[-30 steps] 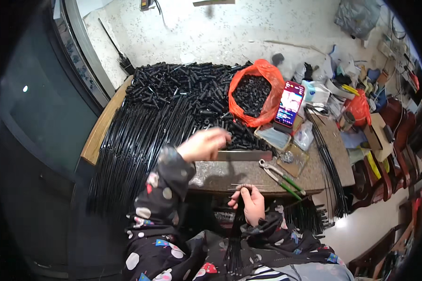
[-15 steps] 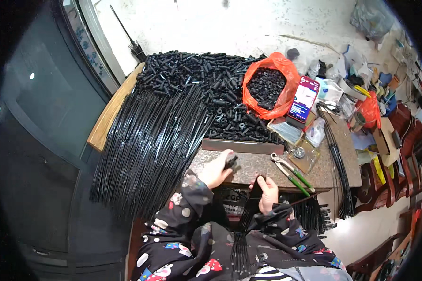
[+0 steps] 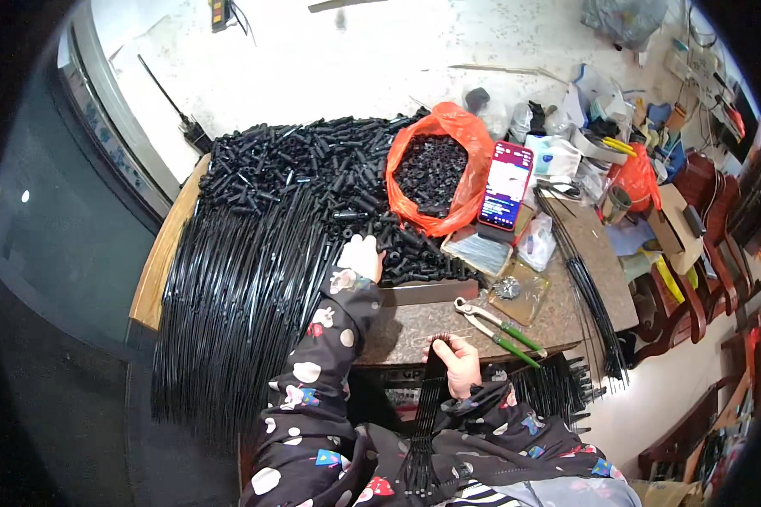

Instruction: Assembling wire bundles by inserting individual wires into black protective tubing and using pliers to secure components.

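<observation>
My left hand is over the near edge of a heap of short black tubular pieces, back of the hand up. Its fingertips are hidden, so I cannot tell whether it holds one. My right hand grips the upper end of a flat bundle of thin black rods in front of the table's near edge. The bundle hangs down over my lap, its far ends fanned out. Left of my left hand lies a broad spread of long thin black rods, reaching past the table edge.
An orange bag of small black pieces and a lit phone stand beside the heap. A metal bar borders its front. Green-handled pincers lie near my right hand. More black rods hang at the right.
My left hand has moved up and left from the near table edge to the heap; a dark piece was at its fingers before. My right hand keeps hold of the rod bundle. The view has shifted.
</observation>
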